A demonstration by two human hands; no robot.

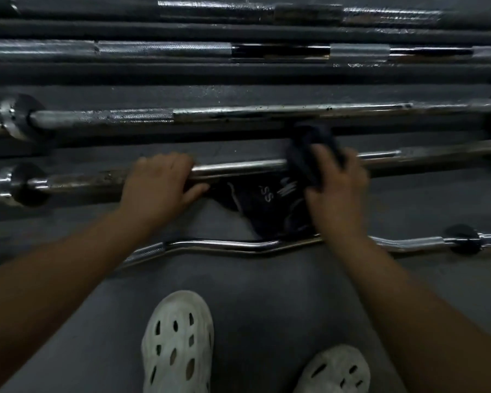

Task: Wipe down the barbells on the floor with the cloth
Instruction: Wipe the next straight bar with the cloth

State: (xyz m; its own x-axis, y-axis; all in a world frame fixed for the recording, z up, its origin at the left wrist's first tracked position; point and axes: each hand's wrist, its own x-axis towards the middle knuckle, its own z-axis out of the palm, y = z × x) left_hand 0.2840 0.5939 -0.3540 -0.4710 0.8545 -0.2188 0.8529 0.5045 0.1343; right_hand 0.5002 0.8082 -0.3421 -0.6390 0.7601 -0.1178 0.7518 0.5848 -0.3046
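Several chrome barbells lie side by side on the dark floor. My left hand [160,182] grips the shaft of the nearer straight barbell [238,167], left of centre. My right hand [335,180] presses a dark cloth [270,202] with white lettering around the same shaft, further right. Part of the cloth hangs down toward the curved bar [224,246] that lies closest to me. Another straight barbell [238,112] lies just beyond the one I hold.
Two more barbells [167,49] lie farther back on the grey rubber floor [437,199]. My feet in white perforated clogs [177,341] stand at the bottom, close to the curved bar. Barbell collars [14,117] sit at the left.
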